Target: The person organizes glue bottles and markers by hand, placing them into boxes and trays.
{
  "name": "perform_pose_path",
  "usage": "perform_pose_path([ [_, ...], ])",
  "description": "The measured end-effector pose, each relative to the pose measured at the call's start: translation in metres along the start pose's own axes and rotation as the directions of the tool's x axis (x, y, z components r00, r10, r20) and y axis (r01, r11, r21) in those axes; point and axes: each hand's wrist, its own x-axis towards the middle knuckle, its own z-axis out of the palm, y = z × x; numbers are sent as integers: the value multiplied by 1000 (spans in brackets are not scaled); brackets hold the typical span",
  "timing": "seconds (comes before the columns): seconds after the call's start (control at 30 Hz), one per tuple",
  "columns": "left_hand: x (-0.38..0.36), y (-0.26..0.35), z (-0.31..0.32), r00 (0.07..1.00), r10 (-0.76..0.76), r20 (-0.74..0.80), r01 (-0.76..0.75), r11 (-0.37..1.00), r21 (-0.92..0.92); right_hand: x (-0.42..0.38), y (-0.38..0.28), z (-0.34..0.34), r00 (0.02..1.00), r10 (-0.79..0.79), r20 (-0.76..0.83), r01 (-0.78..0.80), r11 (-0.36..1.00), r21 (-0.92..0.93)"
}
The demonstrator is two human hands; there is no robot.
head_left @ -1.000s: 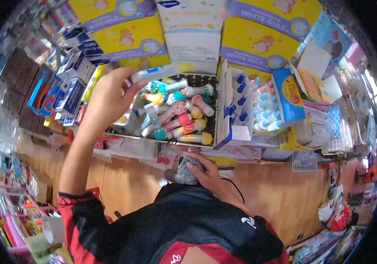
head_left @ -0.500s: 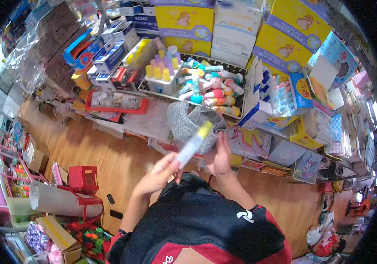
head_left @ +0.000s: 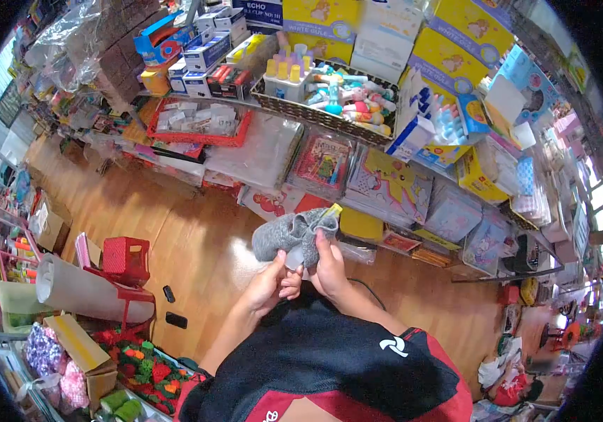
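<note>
Above the wooden floor [head_left: 182,246], the grey cloth [head_left: 273,240] had closed around the pale tube [head_left: 294,260] since the earlier frame. The right hand [head_left: 331,271] gripped the cloth's bunched folds; the left hand [head_left: 269,282] pinched the tube's lower end. Its yellow tip [head_left: 334,210] poked out. A slack pinch could, I judged, have let the tube slip down.

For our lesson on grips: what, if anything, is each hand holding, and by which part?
The left hand holds the yellow-capped tube by its pale end; the right hand holds the grey cloth by its right side.
</note>
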Motion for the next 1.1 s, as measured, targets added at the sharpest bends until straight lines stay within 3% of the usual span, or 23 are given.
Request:
perform_pose_path([
  [0.07, -3, -2, 3, 990, 17, -142, -2, 994, 107, -6, 7, -2, 992, -124, 6, 124, 984, -131],
  [0.13, -4, -4, 6, 988, 66, -139, -35, 976, 213, -15, 13, 3, 990, -139, -25, 136, 986, -97],
  [0.2, -5, -9, 8, 960, 247, -134, -130, 811, 570, -20, 16, 4, 987, -150, -61, 147, 987, -63],
  [0.23, -3, -12, 11, 937, 281, -208, -126, 826, 549, -22, 17, 4, 982, -180, -55, 175, 980, -92],
  [0.33, 5, -25, 2, 938, 309, -160, -143, 762, 631, -23, 15, 1, 965, -252, -76, 233, 952, -200],
  [0.4, 7, -32, -4, 925, 320, -206, -107, 737, 667, -21, 13, -3, 914, -403, -41, 353, 841, -410],
  [0.47, 5, -29, -5, 828, 554, -81, -128, 328, 936, -21, 4, -4, 877, -481, 1, 423, 772, -475],
  [0.5, -1, -23, -5, 865, 493, -98, -136, 417, 899, -20, -1, -6, 853, -512, 100, 480, 695, -535],
  [0.53, -7, -15, -2, 865, 493, -91, -139, 411, 901, -20, -6, -10, 824, -530, 198, 533, 611, -585],
  [0.57, -12, -9, 1, 829, 547, -115, -186, 464, 866, -19, -10, -17, 817, -526, 236, 493, 424, -760],
  [0.6, -14, -5, 2, 790, 596, -145, -234, 512, 827, -19, -14, -20, 816, -529, 231, 491, 425, -760],
  [0.67, -14, 3, 5, 713, 700, -51, -367, 434, 823, -22, -18, -21, 835, -411, 366, 464, 168, -870],
  [0.73, -7, 8, 20, 647, 762, 1, -519, 439, 734, -23, -16, -22, 806, -420, 416, 505, 122, -855],
  [0.8, -1, 9, 19, 680, 733, 38, -462, 387, 798, -25, -18, -22, 768, -359, 530, 563, -16, -826],
  [0.87, 4, 9, 16, 711, 700, 72, -406, 325, 854, -24, -18, -28, 764, -378, 523, 569, 14, -822],
  [0.93, 7, 9, 12, 802, 594, -67, -248, 432, 867, -25, -24, -30, 786, -453, 420, 481, 22, -876],
  [0.97, 9, 7, 15, 804, 592, -62, -247, 427, 870, -21, -28, -26, 821, -529, 214, 421, 308, -853],
  [1.0, 12, 4, 19, 811, 578, -88, -312, 556, 770, -15, -34, -22, 843, -538, -6, 359, 571, -738],
  [1.03, 18, 0, 25, 821, 561, -109, -371, 668, 646, -7, -42, -29, 879, -468, -87, 323, 721, -613],
  [1.07, 28, -7, 29, 774, 627, -84, -444, 633, 634, 0, -49, -33, 876, -474, -90, 327, 720, -612],
  [1.1, 38, -13, 33, 729, 683, -38, -467, 538, 702, 5, -55, -38, 884, -438, -161, 320, 820, -476],
])
